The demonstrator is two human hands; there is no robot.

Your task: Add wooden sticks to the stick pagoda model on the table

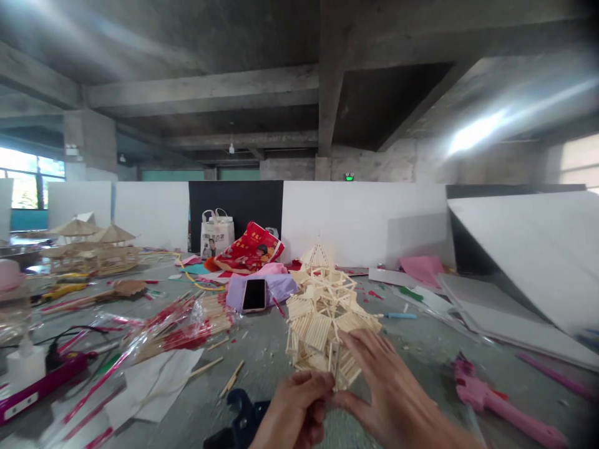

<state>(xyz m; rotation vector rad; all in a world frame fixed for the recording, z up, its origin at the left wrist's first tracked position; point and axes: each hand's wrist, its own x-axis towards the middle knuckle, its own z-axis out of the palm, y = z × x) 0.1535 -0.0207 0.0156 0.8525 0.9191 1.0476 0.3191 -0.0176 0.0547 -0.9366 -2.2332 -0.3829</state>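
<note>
Pinched left hand (299, 405) and splayed right hand (390, 380) adjoin the stick pagoda (318, 329) just beyond.

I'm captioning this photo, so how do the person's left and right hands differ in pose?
The left hand is curled inward; the right hand is open and outstretched. The left hand sits low by the stick model; the right hand reaches higher up it. Both are bare.

The left hand (302, 402) was curled in a pinch; the right hand (390, 377) was held spread, back upward.
</note>
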